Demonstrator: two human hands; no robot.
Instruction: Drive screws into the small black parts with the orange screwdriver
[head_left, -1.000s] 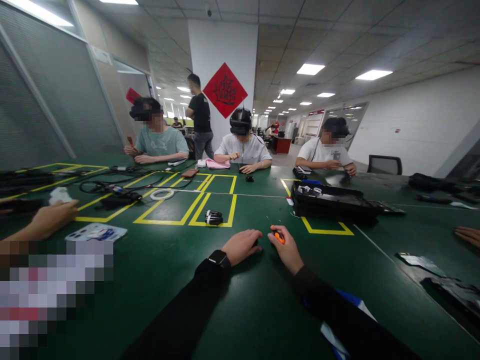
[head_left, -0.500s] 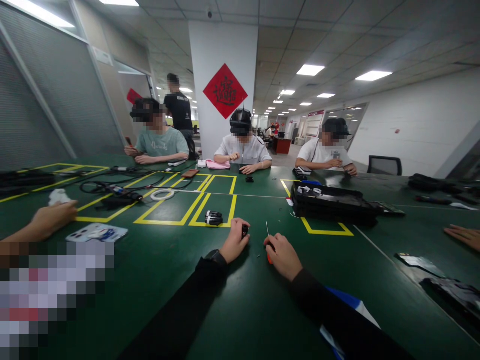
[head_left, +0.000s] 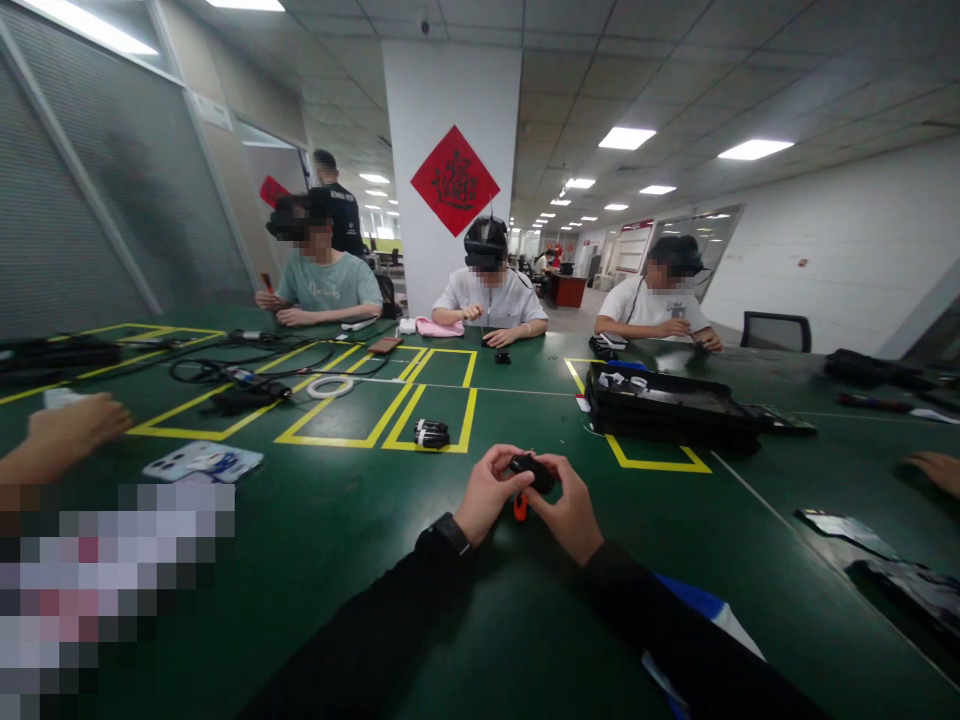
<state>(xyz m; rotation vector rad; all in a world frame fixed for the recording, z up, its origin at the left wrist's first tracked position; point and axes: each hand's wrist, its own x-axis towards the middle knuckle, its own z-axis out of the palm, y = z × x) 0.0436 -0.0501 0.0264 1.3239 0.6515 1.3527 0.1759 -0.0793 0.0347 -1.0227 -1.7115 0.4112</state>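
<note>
Both my hands come together over the green table [head_left: 360, 580] around a small black rounded object [head_left: 534, 472], possibly a plastic casing; its exact kind is unclear. My left hand [head_left: 491, 495] grips its left side with thumb and fingers. On the other side, my right hand [head_left: 570, 505] holds the right end. Just below the object, between my wrists, shows the orange handle of a screwdriver [head_left: 520, 507], seemingly on the table; its shaft is hidden. A cluster of black-and-white cylinders [head_left: 432, 433] stands ahead of my left hand.
A long black tray [head_left: 667, 400] with white bits inside lies ahead to the right. A phone [head_left: 202, 462], a white cable coil [head_left: 330, 386] and black cables [head_left: 225, 372] are on the left. Several people sit around the table. A blue-and-white packet [head_left: 705, 610] lies by my right forearm.
My right hand has let go of the screwdriver and joined my left on the black object. My left hand has moved right with it. A person in the background has walked left.
</note>
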